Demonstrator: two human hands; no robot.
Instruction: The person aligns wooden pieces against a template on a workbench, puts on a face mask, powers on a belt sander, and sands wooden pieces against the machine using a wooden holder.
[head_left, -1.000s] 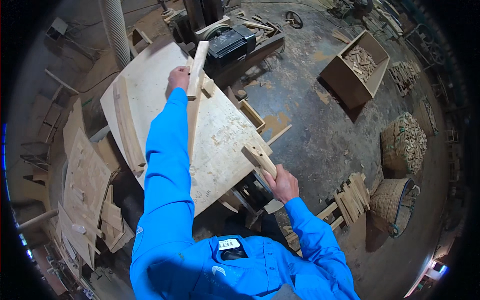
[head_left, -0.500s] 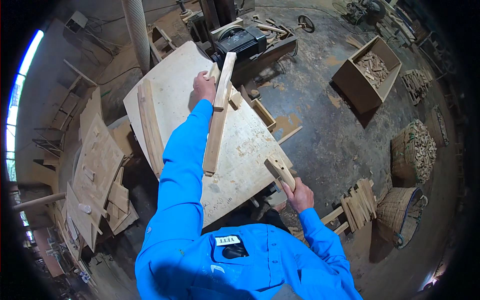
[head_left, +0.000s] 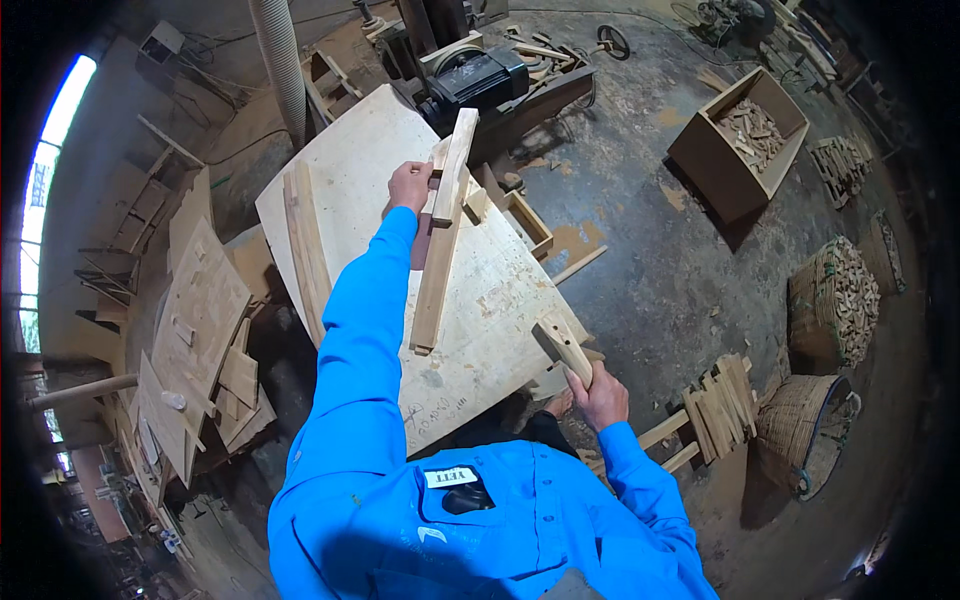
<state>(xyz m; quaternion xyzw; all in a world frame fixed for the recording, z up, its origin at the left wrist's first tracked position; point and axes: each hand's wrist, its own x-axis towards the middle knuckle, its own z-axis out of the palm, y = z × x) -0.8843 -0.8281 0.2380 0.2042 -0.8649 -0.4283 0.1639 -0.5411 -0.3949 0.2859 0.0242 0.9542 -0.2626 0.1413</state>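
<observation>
On the pale board table [head_left: 490, 330], my left hand [head_left: 409, 187] reaches far forward, its fingers curled at a small wooden block [head_left: 440, 151]. The block lies against the left side of an upright wooden guide strip [head_left: 456, 165], which hides part of it. A longer wooden bar [head_left: 434, 290] runs from that strip toward me. At the table's near right edge, my right hand [head_left: 604, 397] is closed around the end of a short wooden piece [head_left: 564, 343] with a hole in it. Its far end rests over the table's edge.
Beyond the table stands a machine with a black motor [head_left: 480, 82]; a ribbed hose [head_left: 279, 70] hangs beside it. A curved strip [head_left: 305, 240] lies on the table's left. To the right are a box of offcuts [head_left: 710, 165], baskets [head_left: 830, 300] and stacked sticks [head_left: 720, 405].
My left hand and the small block have shifted slightly toward the guide strip, and the fingers have curled more. My right hand keeps its hold on the wooden piece. The view has shifted slightly.
</observation>
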